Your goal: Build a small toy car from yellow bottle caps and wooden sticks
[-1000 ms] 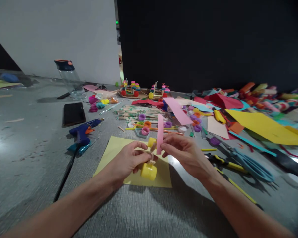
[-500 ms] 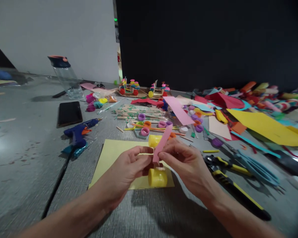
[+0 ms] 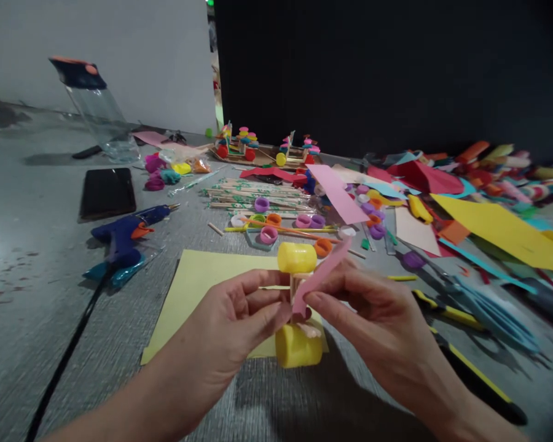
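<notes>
Between my hands is a small wooden stick frame [image 3: 295,283] with a yellow roller-shaped piece [image 3: 299,347] at its near end and another yellow roller [image 3: 297,257] at its far end. My left hand [image 3: 239,319] pinches the frame from the left, fingertips at its middle. From the right, my right hand [image 3: 368,313] pinches a pink paper strip [image 3: 320,276] between thumb and fingers. The strip's lower end lies against the frame, and its upper end slants up to the right. Below them is a pale yellow sheet [image 3: 179,313] on the grey table.
At left are a blue glue gun [image 3: 120,239], a phone [image 3: 108,191] and a clear bottle [image 3: 99,116]. Wooden sticks [image 3: 258,193] and coloured rings [image 3: 268,234] spread ahead. Scissors [image 3: 493,313], black-and-yellow pliers [image 3: 474,374] and coloured paper [image 3: 502,227] lie at right.
The pink strip has tilted further to the right, and its lower end stays at the frame. My right hand has shifted right. The view has moved slightly, showing the rollers larger.
</notes>
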Tool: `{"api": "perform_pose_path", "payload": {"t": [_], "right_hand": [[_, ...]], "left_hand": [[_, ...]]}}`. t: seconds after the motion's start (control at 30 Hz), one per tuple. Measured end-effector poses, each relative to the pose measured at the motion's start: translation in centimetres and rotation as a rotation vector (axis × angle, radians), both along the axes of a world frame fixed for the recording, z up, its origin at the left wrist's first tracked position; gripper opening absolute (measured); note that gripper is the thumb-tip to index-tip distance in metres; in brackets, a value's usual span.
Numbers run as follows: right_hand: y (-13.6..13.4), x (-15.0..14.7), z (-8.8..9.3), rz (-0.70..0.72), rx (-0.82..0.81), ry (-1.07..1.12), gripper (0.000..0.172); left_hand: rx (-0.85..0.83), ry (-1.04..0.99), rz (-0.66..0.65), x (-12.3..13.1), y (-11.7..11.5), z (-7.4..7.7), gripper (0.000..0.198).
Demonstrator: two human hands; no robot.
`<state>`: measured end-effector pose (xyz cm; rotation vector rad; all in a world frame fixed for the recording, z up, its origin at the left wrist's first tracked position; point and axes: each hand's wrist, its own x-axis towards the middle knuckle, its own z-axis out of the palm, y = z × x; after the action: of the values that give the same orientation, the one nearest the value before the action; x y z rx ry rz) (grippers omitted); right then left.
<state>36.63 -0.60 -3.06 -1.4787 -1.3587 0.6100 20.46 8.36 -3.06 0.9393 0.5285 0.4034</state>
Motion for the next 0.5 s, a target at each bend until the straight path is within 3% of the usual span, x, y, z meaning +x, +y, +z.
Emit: {"api": "perform_pose_path", "payload": {"t": [0.27, 0.5], "right_hand": [[-0.40, -0.02, -0.62, 0.013, 0.040, 0.012, 0.008], [-0.38, -0.30, -0.17, -0.010, -0.031, 0.048, 0.012]], "left_hand": [[-0.049, -0.014, 0.002, 0.08, -0.01, 0.02, 0.028], [-0.089, -0.052, 0.012, 0.02, -0.02, 0.12, 0.030]]}}
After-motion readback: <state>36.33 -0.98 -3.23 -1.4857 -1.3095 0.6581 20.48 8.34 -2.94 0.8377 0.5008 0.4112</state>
